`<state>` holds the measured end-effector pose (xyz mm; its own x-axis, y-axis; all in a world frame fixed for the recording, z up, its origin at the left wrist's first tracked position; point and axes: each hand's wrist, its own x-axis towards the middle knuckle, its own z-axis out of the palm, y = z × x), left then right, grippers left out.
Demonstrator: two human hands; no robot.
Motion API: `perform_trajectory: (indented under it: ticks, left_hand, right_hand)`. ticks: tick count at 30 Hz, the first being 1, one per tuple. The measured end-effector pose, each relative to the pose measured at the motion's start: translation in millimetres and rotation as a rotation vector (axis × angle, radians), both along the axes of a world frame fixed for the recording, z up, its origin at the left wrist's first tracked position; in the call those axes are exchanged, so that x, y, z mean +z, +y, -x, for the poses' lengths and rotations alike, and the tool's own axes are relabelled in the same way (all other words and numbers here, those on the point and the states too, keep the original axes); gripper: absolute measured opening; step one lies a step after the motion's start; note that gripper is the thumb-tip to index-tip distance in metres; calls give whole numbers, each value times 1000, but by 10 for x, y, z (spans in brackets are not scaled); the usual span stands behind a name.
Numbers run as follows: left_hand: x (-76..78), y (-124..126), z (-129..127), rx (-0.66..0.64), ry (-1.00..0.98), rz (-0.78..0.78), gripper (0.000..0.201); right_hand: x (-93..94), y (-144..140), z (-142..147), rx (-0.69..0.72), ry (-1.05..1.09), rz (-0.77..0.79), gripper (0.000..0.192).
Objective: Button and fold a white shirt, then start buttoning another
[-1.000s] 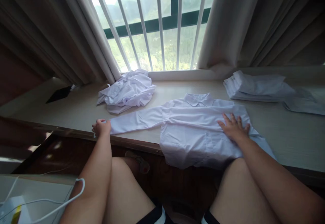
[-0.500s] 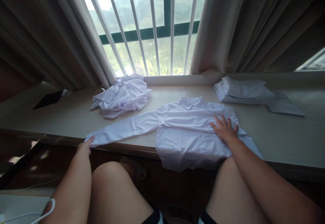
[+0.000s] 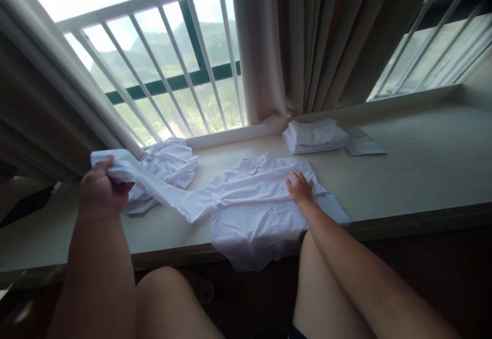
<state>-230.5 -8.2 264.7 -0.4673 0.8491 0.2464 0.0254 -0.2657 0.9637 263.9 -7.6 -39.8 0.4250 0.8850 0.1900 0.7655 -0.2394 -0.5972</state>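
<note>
A white collared shirt (image 3: 246,200) lies on the wide ledge in front of me, its lower part hanging over the front edge. My left hand (image 3: 105,180) is closed on the cuff end of one sleeve, holding it raised above the ledge. From there the sleeve droops in a curve to the shirt's shoulder. My right hand (image 3: 300,186) rests on the shirt's body at the right side, fingers spread and bent a little, pressing on the cloth.
A crumpled heap of white cloth (image 3: 169,162) lies behind the raised sleeve by the window. Folded white garments (image 3: 313,136) sit at the back right, with a flat white piece (image 3: 363,142) beside them. A dark flat object (image 3: 28,204) is at the far left. Curtains hang behind.
My left hand has lifted the sleeve end from the ledge's front edge up and away from me. My right hand stays on the shirt. The view has turned to the right.
</note>
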Motion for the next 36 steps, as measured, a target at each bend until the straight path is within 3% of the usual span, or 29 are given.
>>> perform_trajectory:
  ticks: [3, 6, 8, 10, 12, 14, 16, 18, 22, 25, 28, 32, 36]
  left_hand:
    - [391, 108, -1048, -250, -131, -75, 16]
    - [461, 251, -2080, -396, -72, -47, 20]
    - [324, 347, -2706, -451, 18, 45, 24]
    - [77, 403, -3239, -562, 135, 158, 29]
    - [-232, 402, -3625, -724, 306, 250, 41]
    - [-561, 367, -3812, -848, 490, 260, 54]
    - [-879, 331, -3776, -867, 642, 224, 56]
    - [-1175, 305, -3527, -790, 794, 187, 46]
    - [-1712, 195, -2613, -492, 1086, 226, 26]
    - [-2076, -22, -1900, -264, 1266, 279, 41]
    - [-2377, -285, -1461, -174, 1385, 373, 68]
    - [-2611, -449, -1389, -82, 1387, 438, 85]
    - [-2652, -360, -1531, 58, 1302, 459, 77]
  right_hand:
    - [74, 34, 19, -23, 212, -253, 45]
    - [147, 40, -37, -30, 422, -516, 51]
    - [194, 12, -108, -79, 472, -584, 56]
    - [234, -34, -193, -133, 610, -669, 59]
    - [258, -75, -290, -155, 784, -737, 60]
    - [251, -90, -397, -143, 884, -716, 64]
    - [212, -68, -505, -124, 842, -570, 67]
    - [152, -13, -602, -126, 728, -392, 68]
    - [49, 144, -724, -174, 561, -217, 65]
    - [22, 254, -731, -168, 452, -109, 55]
    - [22, 319, -673, -142, 358, -17, 37]
    - [59, 331, -595, -169, 285, 31, 26]
    - [141, 301, -619, -251, 263, -8, 36]
